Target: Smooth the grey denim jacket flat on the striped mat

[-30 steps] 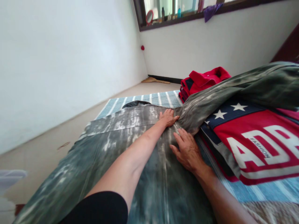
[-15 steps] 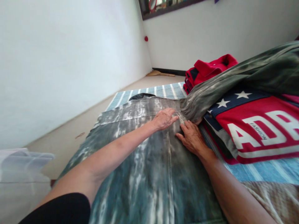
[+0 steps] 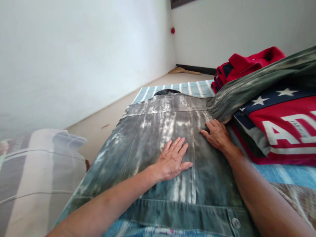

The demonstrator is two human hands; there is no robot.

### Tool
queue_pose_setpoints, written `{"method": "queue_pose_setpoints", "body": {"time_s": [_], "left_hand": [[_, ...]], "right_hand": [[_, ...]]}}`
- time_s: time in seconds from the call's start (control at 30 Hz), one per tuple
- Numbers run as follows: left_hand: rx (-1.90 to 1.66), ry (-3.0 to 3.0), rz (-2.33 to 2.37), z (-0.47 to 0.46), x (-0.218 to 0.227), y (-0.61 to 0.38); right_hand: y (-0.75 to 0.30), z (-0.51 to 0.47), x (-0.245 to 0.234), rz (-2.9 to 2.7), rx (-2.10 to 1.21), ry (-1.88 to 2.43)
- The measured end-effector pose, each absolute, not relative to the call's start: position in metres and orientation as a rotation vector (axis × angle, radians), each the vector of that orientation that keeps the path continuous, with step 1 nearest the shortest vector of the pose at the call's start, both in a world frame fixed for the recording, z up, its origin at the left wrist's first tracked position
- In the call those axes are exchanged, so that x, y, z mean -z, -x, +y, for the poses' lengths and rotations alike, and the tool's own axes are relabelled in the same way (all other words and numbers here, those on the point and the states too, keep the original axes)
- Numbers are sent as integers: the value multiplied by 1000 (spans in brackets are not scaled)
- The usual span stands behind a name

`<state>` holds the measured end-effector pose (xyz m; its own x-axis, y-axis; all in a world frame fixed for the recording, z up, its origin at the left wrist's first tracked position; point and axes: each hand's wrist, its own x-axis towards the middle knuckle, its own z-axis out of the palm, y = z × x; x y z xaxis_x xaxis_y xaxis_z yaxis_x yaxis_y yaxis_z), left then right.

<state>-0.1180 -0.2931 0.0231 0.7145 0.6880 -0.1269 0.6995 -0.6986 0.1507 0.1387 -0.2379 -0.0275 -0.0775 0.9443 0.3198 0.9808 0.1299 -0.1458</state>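
A grey-green denim jacket lies flat with its back side up in the middle of the frame, on a blue striped sheet. The left hand lies open on the jacket, palm down and fingers spread, a little below the center of the frame. The right hand is also open and flat, and it presses the cloth near the place where the sleeve begins, to the right of the center. This sleeve goes up to the right edge of the frame and lies over a folded red shirt with stars. Behind it, in the upper right, is a pile of red clothes. A metal button shows on the hem at the bottom right.
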Motion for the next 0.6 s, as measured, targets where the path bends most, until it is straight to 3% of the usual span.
{"method": "queue_pose_setpoints", "body": {"time_s": [0.6], "left_hand": [[84, -2728, 1159, -295, -16, 106]], "right_hand": [[-151, -233, 33, -2149, 211, 1881]]}}
